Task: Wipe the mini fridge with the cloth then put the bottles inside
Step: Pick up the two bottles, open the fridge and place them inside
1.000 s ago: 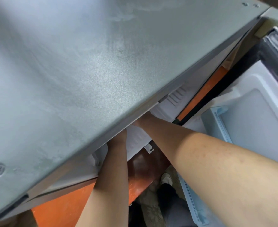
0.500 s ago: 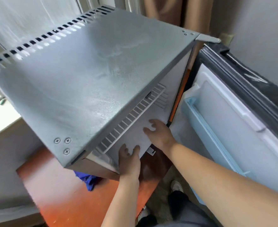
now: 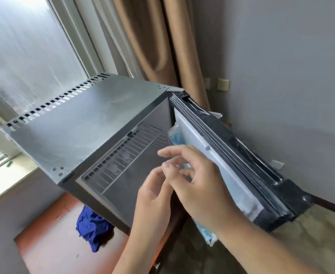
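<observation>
Both hands up in front of the mini fridge [image 3: 87,123], and the left hand [image 3: 152,196] and right hand [image 3: 198,180] are loose-fingered, holding nothing. The door [image 3: 241,155] hangs wide on the right. The blue cloth [image 3: 92,228] lies crumpled on the orange worktop [image 3: 50,234], just beside the fridge's lower edge. No bottles in view. Looks like the wiping step, so the next move is a reach down-left for that cloth.
</observation>
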The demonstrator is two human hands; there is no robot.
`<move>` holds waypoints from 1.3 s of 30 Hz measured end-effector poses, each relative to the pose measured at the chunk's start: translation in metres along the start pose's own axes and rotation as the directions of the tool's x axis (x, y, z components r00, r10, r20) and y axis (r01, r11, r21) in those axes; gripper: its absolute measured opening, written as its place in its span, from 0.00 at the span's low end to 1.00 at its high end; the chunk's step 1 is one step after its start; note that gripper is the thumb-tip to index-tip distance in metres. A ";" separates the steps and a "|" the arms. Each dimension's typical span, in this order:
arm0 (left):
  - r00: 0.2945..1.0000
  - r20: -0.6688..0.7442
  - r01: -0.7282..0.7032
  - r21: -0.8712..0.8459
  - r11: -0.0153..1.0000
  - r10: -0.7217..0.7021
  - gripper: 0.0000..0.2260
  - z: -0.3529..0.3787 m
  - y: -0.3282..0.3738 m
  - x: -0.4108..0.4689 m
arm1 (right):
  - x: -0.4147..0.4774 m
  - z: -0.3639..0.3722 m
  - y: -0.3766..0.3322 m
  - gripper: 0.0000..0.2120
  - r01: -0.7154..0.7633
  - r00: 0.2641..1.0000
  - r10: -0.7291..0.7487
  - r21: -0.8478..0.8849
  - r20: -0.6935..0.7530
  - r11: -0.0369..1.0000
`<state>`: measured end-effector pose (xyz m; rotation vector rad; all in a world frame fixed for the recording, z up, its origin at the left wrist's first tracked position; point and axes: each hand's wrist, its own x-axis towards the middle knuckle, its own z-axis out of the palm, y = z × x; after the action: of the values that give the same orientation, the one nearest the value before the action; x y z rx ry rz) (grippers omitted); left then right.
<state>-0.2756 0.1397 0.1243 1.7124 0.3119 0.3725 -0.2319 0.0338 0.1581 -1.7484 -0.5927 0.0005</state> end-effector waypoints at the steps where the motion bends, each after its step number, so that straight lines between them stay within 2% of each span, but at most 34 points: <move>1: 0.997 -0.001 -0.072 -0.001 0.997 0.072 0.09 0.011 0.016 -0.010 | -0.007 -0.018 -0.011 0.10 0.058 0.998 -0.058 0.006 0.020 0.998; 5: 0.979 0.011 -0.202 0.035 0.979 0.202 0.09 0.056 0.050 -0.049 | -0.039 -0.106 -0.031 0.08 0.236 0.966 -0.236 0.011 0.106 0.972; 7: 0.970 0.038 -0.244 0.132 0.961 0.241 0.09 0.075 0.061 -0.062 | -0.047 -0.154 -0.027 0.06 0.272 0.961 -0.269 -0.034 0.064 0.962; 9: 0.965 0.108 -0.258 0.238 0.936 0.239 0.09 0.090 0.074 -0.069 | -0.044 -0.191 -0.011 0.06 0.221 0.975 -0.220 -0.161 0.023 0.962; 12: 0.951 0.241 -0.280 0.419 0.864 0.192 0.10 0.109 0.090 -0.074 | -0.036 -0.215 0.022 0.12 0.129 0.985 -0.076 -0.367 0.154 0.921; 14: 0.940 0.293 -0.306 0.502 0.809 0.174 0.11 0.119 0.093 -0.077 | -0.038 -0.218 0.036 0.16 0.097 0.971 -0.010 -0.354 0.239 0.930; 16: 0.951 0.250 -0.290 0.508 0.811 0.184 0.11 0.124 0.089 -0.078 | -0.042 -0.218 0.043 0.20 0.085 0.964 0.002 -0.314 0.266 0.945; 21: 0.971 0.090 -0.231 0.600 0.766 0.222 0.12 0.112 0.079 -0.083 | -0.048 -0.200 0.048 0.20 0.094 0.962 -0.022 -0.253 0.273 0.963; 27: 0.974 -0.124 -0.050 0.704 0.708 0.192 0.13 0.048 0.078 -0.083 | -0.046 -0.143 0.042 0.22 0.185 0.858 -0.070 -0.178 0.509 0.966; 33: 0.940 -0.250 0.075 0.817 0.571 0.234 0.08 -0.045 0.058 -0.051 | -0.017 -0.079 0.031 0.13 0.172 0.884 -0.090 -0.139 0.459 0.975; 37: 0.924 -0.272 0.093 0.842 0.532 0.270 0.04 -0.102 0.039 -0.015 | 0.016 -0.028 0.014 0.12 0.171 0.878 -0.076 -0.164 0.472 0.972; 39: 0.918 -0.266 0.065 0.832 0.551 0.293 0.03 -0.122 0.030 -0.004 | 0.032 -0.005 0.006 0.12 0.168 0.879 -0.075 -0.160 0.471 0.973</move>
<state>-0.3295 0.2424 0.1728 2.6264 0.7562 0.7466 -0.2003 0.0405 0.1634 -1.9105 -1.0844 0.2886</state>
